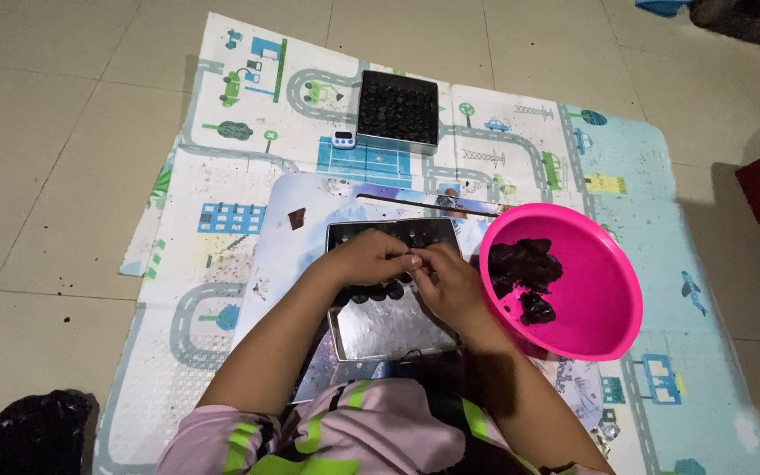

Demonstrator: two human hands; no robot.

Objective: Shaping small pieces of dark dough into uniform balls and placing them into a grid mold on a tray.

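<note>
Over the near tray: both hands meet, fingertips pinched together on one small dark lump, mostly hidden.
Left hand (371, 258): grip closed to a pinch on the dark lump (414, 260).
Right hand (447, 286): grip likewise pinched on it.
Near tray (389, 330): one, foil-lined; a row of dark pieces, count unclear under the hands.
Pink bowl (595, 290): one, dark clumps inside.
Far tray (398, 107): one, full of dark pieces.
Timer (343, 139): one, small.
</note>
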